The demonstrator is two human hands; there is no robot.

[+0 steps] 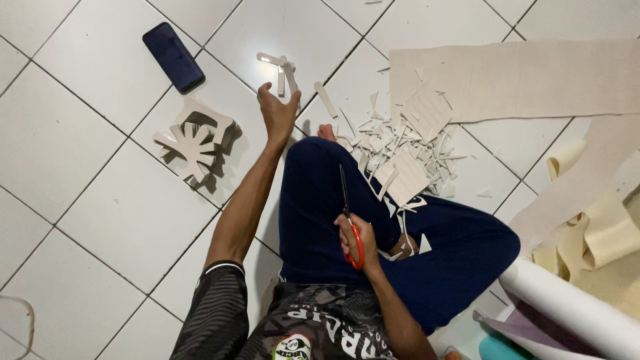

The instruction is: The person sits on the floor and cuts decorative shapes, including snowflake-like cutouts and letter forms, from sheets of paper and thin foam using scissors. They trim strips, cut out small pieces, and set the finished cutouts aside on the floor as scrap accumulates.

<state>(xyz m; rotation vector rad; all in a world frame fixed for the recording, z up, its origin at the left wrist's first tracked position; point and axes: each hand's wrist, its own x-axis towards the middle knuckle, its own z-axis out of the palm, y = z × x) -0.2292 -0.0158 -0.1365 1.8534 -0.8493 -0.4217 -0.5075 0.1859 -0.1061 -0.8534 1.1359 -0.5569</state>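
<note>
My right hand lies on my navy-trousered knee, its grip closed on the red handles of the scissors, blades pointing away from me. My left hand stretches out over the tiled floor, fingers spread and holding nothing, just short of loose beige strips. A stack of cut shapes sits left of it, a dark phone beyond. Offcuts crowd the right; bare tiles lie left.
</note>
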